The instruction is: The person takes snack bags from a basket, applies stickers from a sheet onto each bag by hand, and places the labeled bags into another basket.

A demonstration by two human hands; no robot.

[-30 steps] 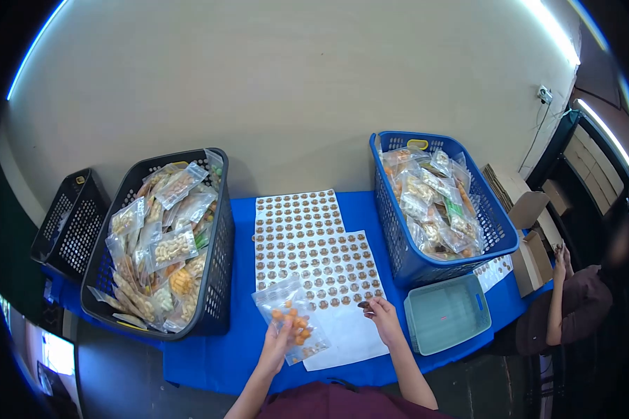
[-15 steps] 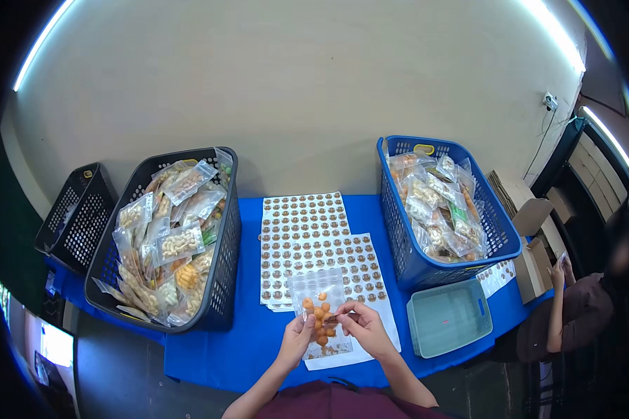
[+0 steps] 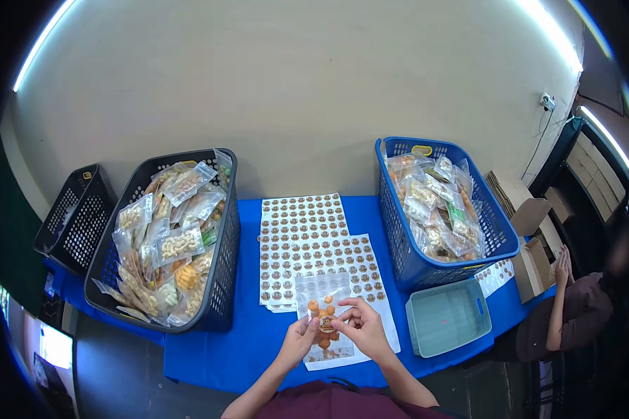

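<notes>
A clear zip bag [image 3: 322, 286] of round orange-brown snacks is held upright over the sticker sheets in front of me. My left hand [image 3: 298, 340] grips its left edge, thumb on the front. A round brown-and-white sticker [image 3: 326, 324] lies against the front of the bag, facing me. My right hand [image 3: 365, 331] has its thumb at the sticker's right edge, with the index finger bent above it. Beneath the bag are white sheets [image 3: 303, 244] covered in rows of round stickers.
A dark basket [image 3: 232, 230] of filled snack bags stands left, with a smaller black basket [image 3: 66, 234] beyond it. On the right are a blue basket [image 3: 398, 241] of bags, a grey-green tray [image 3: 449, 325] and a cardboard box [image 3: 532, 269]. Another person's hands [image 3: 563, 267] show at far right.
The sticker in my right hand has turned from edge-on to flat against the bag front. The bag has shifted slightly right. The other person's hands have come together.
</notes>
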